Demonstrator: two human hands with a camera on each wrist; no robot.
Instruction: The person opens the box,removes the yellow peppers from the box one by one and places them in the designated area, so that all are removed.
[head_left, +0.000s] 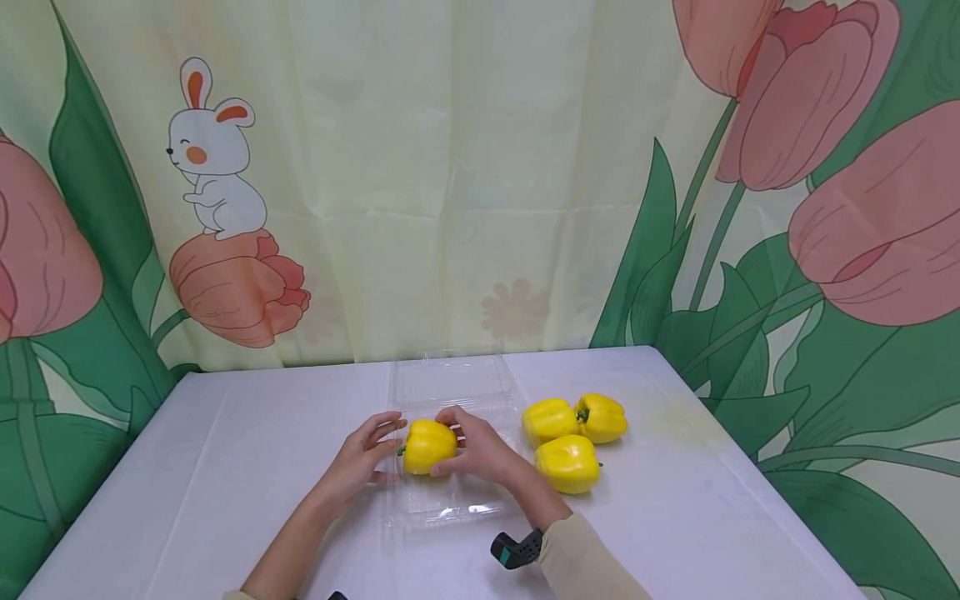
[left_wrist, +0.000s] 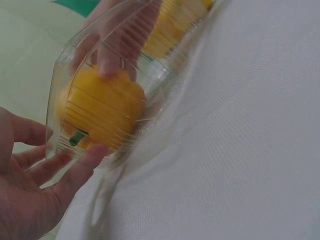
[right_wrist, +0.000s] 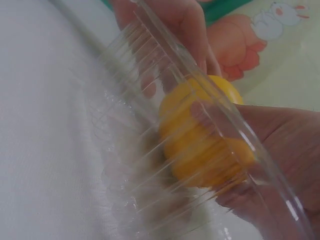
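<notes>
A yellow bell pepper (head_left: 427, 447) with a green stem is in the left part of a clear plastic clamshell container (head_left: 487, 496), its stem facing left. My right hand (head_left: 480, 446) holds the pepper from the right, thumb on the near side and fingers on the far side. At the container's left wall is my left hand (head_left: 360, 462), fingers spread and fairly straight. In the left wrist view, its thumb (left_wrist: 82, 172) lies against or very near the ribbed clear wall beside the stem; exact contact there is hard to tell.
Three more yellow bell peppers (head_left: 567, 463) lie grouped on the white-covered table (head_left: 247, 467), right of the container. The container's lid (head_left: 450, 381) lies folded back toward the patterned curtain (head_left: 390, 208). A black wrist device (head_left: 516, 550) sits by the right sleeve.
</notes>
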